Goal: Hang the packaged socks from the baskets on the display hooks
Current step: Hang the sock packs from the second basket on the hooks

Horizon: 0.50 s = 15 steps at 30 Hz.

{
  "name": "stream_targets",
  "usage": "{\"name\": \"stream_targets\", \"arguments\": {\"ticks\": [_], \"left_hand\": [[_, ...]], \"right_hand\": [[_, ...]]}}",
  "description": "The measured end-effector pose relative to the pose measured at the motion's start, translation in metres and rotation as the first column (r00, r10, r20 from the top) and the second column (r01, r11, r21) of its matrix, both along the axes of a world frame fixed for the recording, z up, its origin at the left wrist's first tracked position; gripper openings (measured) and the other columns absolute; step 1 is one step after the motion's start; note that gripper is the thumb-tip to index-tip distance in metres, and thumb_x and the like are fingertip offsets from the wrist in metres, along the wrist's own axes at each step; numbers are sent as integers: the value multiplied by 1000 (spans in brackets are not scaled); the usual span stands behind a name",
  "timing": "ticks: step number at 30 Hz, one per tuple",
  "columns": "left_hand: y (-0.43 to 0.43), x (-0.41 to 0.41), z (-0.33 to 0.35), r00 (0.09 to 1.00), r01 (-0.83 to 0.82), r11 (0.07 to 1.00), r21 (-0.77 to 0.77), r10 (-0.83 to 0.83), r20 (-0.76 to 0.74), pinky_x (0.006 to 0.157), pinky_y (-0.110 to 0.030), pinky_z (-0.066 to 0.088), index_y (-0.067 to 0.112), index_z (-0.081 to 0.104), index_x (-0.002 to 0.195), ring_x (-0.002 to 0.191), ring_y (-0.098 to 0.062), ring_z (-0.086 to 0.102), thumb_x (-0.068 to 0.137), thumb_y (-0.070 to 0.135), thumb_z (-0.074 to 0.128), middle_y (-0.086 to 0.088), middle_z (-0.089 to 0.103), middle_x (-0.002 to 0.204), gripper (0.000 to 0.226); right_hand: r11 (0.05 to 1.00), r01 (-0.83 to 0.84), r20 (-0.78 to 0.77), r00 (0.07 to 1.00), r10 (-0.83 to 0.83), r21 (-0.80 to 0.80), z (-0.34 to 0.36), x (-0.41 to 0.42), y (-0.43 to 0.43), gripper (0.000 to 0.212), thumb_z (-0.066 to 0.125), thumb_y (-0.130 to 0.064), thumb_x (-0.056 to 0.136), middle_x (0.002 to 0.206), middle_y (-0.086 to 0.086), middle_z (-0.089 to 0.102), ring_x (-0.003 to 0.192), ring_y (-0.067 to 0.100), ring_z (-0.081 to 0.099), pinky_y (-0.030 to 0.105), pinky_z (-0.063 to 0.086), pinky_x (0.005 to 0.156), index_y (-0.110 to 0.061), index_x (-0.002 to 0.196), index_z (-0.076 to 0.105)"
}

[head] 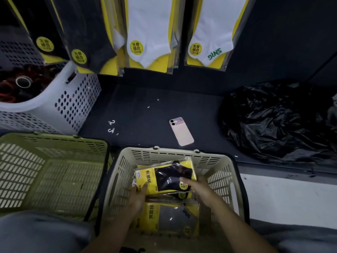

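Observation:
A cream basket in front of me holds several yellow packs of socks. Both my hands are inside it. My left hand grips the left edge of the top pack of black socks, thumb on its yellow card. My right hand holds the same pack's right side, thumb across its front. A pack of grey socks lies under my arms, nearer to me. Packs of black socks and white socks hang in rows above; the hooks themselves are out of view.
A green basket stands at the left with nothing in it. Behind it is a white perforated bin with dark items. A pink phone and two small white hooks lie on the dark shelf. A black plastic bag sits at the right.

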<state>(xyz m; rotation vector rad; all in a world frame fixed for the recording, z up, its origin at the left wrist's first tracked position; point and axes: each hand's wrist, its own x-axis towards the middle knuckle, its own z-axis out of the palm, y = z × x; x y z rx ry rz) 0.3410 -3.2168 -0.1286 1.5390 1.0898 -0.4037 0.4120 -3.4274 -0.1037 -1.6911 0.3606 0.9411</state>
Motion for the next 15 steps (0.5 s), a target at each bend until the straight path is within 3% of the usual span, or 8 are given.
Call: {"name": "stream_targets", "arguments": {"ticks": [4, 8, 10, 12, 15], "left_hand": [[-8, 7, 25, 998, -42, 999, 8, 41, 49, 105, -48, 37, 8, 45, 138, 127, -35, 45, 94, 45, 50, -18, 45, 141, 57], [-20, 25, 73, 938, -130, 990, -55, 140, 316, 97, -33, 39, 8, 51, 129, 111, -19, 53, 89, 36, 61, -10, 54, 135, 50], [-21, 35, 102, 882, -253, 963, -96, 271, 387, 108, -40, 34, 10, 30, 144, 129, -23, 43, 80, 38, 71, -8, 38, 149, 81], [-22, 42, 133, 851, -335, 933, -131, 359, 384, 115, -47, 24, 20, 12, 150, 140, -25, 28, 70, 47, 76, -3, 20, 157, 106], [-22, 48, 170, 782, -376, 879, -294, 471, 408, 111, -43, 32, 13, 20, 148, 134, -23, 38, 54, 53, 77, -2, 28, 152, 117]], "right_hand": [[997, 43, 189, 980, -54, 64, 46, 14, 2, 33, 78, -31, 75, 94, -7, 73, 95, 16, 68, 22, 50, 75, -26, 105, 65], [973, 164, 293, 934, -206, 162, 103, 30, -7, 48, 82, -36, 64, 94, -12, 75, 92, 8, 69, 25, 48, 77, -25, 108, 66], [946, 235, 304, 906, -296, 222, 123, 30, -13, 58, 83, -42, 56, 98, -9, 75, 98, 13, 67, 34, 49, 90, -26, 109, 65], [903, 283, 259, 891, -372, 322, 138, 28, -16, 79, 85, -42, 54, 113, 2, 71, 108, 22, 64, 45, 43, 103, -17, 124, 58], [839, 318, 211, 872, -442, 441, 156, 22, -14, 87, 82, -39, 62, 125, 7, 64, 115, 24, 61, 48, 39, 107, -14, 137, 45]]}}
